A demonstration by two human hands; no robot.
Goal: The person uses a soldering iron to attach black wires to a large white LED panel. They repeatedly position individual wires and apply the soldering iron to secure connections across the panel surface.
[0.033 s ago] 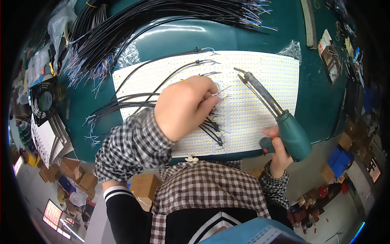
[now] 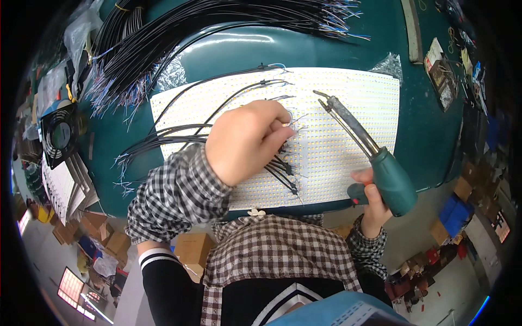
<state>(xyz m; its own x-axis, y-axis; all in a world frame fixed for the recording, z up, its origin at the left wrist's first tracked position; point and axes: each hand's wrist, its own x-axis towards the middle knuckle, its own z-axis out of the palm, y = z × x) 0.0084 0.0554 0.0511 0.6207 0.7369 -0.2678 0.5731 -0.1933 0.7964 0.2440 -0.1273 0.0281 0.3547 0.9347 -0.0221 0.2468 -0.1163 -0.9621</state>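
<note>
A white LED panel, dotted with rows of small yellowish chips, lies on the green table. Over its middle, my left hand is closed, thumb and forefinger pinching the thin stripped wires of a black cable. Several black cables run from the left onto the panel, their wire ends lined up down its middle. My right hand grips the green handle of a soldering gun. Its metal tip points up and left, above the panel and apart from the wires. Part of the pinched cable is hidden under my left hand.
A large bundle of black cables with frayed blue and white ends lies across the far side of the table. A small black fan and stacked white boards are at the left. At the far right sits a small worn box.
</note>
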